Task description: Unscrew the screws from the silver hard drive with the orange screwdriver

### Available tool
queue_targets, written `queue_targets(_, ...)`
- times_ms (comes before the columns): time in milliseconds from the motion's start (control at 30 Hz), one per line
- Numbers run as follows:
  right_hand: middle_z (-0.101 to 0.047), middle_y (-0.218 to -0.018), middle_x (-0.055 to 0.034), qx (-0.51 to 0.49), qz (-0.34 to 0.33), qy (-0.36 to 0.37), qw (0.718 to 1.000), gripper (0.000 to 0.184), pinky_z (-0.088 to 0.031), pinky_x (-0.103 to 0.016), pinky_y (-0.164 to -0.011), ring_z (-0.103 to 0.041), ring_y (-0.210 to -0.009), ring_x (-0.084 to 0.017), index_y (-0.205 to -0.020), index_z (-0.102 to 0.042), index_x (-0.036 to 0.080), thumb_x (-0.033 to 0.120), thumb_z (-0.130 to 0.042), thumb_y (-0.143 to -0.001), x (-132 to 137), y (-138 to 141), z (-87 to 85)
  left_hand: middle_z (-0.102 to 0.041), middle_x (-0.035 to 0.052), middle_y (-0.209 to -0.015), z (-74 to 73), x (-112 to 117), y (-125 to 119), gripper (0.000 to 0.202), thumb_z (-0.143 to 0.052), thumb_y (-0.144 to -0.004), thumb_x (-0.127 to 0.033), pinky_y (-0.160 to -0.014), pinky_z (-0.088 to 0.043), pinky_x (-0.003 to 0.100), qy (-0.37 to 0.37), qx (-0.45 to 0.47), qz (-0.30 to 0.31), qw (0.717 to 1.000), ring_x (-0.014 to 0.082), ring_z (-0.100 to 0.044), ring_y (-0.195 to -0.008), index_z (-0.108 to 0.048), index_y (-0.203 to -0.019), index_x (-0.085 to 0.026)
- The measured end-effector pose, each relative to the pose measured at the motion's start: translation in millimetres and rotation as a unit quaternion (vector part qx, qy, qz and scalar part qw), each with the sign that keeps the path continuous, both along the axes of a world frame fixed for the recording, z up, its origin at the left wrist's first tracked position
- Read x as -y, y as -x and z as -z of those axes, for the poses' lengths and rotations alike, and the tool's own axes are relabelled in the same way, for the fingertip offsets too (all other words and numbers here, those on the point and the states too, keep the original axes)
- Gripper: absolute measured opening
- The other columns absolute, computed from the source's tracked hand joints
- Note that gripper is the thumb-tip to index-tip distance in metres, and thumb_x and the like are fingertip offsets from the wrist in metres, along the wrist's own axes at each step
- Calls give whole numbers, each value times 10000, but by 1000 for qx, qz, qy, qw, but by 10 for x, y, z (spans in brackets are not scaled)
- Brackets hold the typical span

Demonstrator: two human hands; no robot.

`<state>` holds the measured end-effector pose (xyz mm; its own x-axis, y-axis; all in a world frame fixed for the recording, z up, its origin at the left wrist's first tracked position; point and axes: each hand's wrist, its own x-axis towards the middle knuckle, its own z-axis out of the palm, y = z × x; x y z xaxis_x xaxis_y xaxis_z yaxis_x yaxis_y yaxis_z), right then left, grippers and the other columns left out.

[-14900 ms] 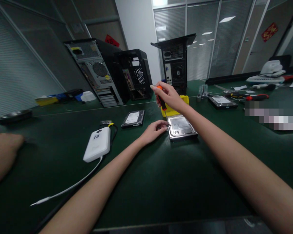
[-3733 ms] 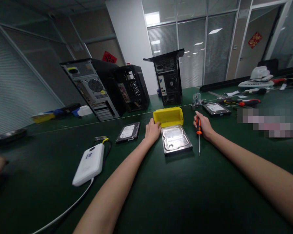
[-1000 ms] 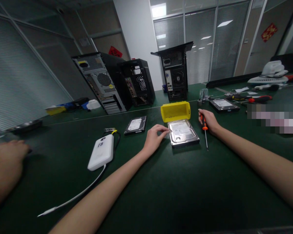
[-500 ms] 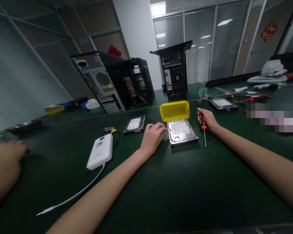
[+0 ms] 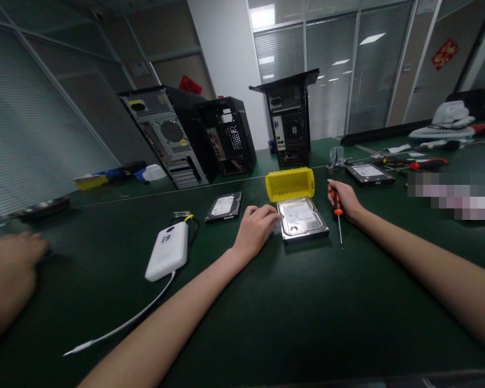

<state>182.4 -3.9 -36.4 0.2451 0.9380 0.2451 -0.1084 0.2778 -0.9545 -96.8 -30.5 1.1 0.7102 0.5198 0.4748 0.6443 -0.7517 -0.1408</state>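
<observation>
A silver hard drive [image 5: 301, 216] lies label side up on the table in front of me. My left hand [image 5: 256, 229] rests at its left edge, thumb and fingers drawn together in a pinch; whatever is between the fingertips, if anything, is too small to make out. To the right of the drive, my right hand [image 5: 345, 200] is closed around a black and orange screwdriver [image 5: 337, 207], its shaft pointing down toward me and apart from the drive. Directly behind the drive stands a yellow plastic case [image 5: 290, 184].
Another hard drive [image 5: 224, 206] and a white corded device [image 5: 167, 250] lie left. Another person's hand [image 5: 14, 258] is at the far left. Computer towers [image 5: 178, 134] stand behind. A third drive [image 5: 369, 172] and red-handled pliers [image 5: 428, 164] lie back right.
My left fingertips have edged slightly right, onto the drive's left edge. The screwdriver stays in my right hand, and the other objects keep their places.
</observation>
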Motion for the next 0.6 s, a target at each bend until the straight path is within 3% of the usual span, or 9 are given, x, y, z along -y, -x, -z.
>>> queue_targets(267, -470, -379, 49, -10, -2, -8, 1000, 284, -277, -168, -320, -368, -299, -58, -710, -477, 187, 437, -513, -840, -3, 8, -31, -634, 58, -1007, 35, -27, 26, 253, -439, -944, -222, -806, -397, 346, 34, 35, 17, 999, 185, -560, -907, -661, -1066, -220)
queue_targets(600, -539, -459, 21, -53, 6, -14, 998, 412, -286, -174, -328, -406, -318, -56, -768, -455, 203, 610, -481, -823, 169, 256, -644, -639, 53, -1054, 36, -15, 58, 213, -496, -906, -196, -822, -484, 344, 122, 112, 40, 985, 185, -602, -929, -672, -1021, -223)
